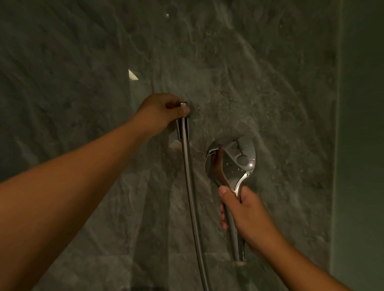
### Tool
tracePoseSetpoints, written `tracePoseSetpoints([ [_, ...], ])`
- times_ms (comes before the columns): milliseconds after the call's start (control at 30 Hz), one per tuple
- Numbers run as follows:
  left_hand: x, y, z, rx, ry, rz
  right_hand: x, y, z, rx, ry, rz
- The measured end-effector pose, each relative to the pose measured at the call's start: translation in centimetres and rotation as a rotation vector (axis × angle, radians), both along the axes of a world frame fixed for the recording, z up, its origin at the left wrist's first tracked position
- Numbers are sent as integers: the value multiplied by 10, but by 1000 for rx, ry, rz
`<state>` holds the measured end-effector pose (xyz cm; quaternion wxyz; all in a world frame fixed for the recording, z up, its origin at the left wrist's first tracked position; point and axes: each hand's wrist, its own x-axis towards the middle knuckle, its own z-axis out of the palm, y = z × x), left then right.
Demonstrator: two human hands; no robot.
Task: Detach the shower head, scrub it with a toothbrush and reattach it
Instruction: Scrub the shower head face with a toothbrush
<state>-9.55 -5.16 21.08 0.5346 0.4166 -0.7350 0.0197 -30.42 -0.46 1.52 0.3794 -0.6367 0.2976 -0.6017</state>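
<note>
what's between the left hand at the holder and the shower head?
Head view: only bare grey stone wall separates the left hand from the shower head; the hose hangs below the hand, left of the head.

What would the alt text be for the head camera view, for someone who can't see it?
A person's right hand grips the handle of a chrome shower head held off a grey stone-look wall. The left hand holds the wall fitting, from which a metal hose hangs.
</note>
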Motion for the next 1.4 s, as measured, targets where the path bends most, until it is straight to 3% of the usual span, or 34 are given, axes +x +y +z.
tracePoseSetpoints([
  [200, 4, 0, -10, -20, -75, 47, 6, 0, -4, 22, -25, 14],
  [367, 4, -1, -25, -209, -253, 141, 13, 4, -2, 17, -30, -10],
  [467, 2, 0, -39, -251, -264, 193, 18, 9, -1, 20, -62, 18],
  [533, 0, 5, -52, -236, -132, 206, 21, 13, -2, 41, -93, 56],
  [633, -6, 24, -91, -112, 250, 164, 27, 20, -5, 85, -142, 135],
  [767, -18, 73, -162, 344, 684, -226, 44, 33, -14, 154, -186, 284],
  [900, -19, 124, -198, 592, 753, -529, 73, 56, -33, 192, -159, 385],
  [1100, 17, 177, -233, 484, 985, -370, 109, 90, -65, 199, 49, 416],
  [1233, 50, 218, -255, 436, 1019, -265, 126, 101, -68, 274, -91, 520],
  [1400, 85, 268, -282, 373, 944, -90, 182, 120, -70, 526, -356, 836],
])
